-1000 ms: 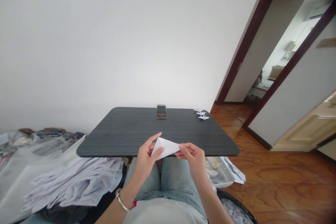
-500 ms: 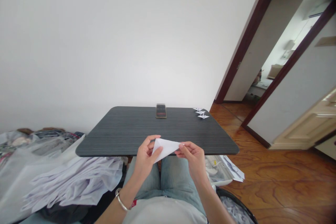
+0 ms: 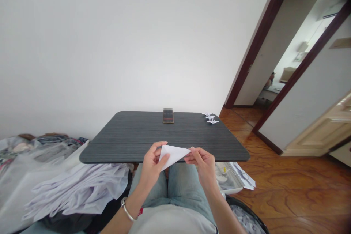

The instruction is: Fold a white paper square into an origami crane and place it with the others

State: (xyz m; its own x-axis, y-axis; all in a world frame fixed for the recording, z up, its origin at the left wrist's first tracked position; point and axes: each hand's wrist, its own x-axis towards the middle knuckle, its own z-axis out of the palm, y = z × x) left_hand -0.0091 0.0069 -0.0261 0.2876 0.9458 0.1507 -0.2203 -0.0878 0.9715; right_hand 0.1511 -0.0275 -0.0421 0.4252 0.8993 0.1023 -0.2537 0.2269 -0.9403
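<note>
A folded white paper [image 3: 175,153], triangular in outline, is held above the near edge of the dark table [image 3: 123,135]. My left hand [image 3: 153,161] grips its wide left end, thumb in front and fingers behind. At the pointed right end, my right hand [image 3: 201,159] pinches the tip between thumb and fingers. Part of the paper's back is hidden by my left fingers. Several small white paper cranes [image 3: 210,118] stand in a row at the table's far right corner.
A small dark framed object on a stand [image 3: 168,116] is at the table's far edge by the wall. White cloth [image 3: 79,190] is heaped at left. Right of my legs are a plastic container [image 3: 230,182] and a black-rimmed bin [image 3: 246,219]. A doorway opens at right.
My right hand has shifted slightly to the right along the paper's tip, its thumb and forefinger now higher and at the point. My left hand and the paper stay nearly still.
</note>
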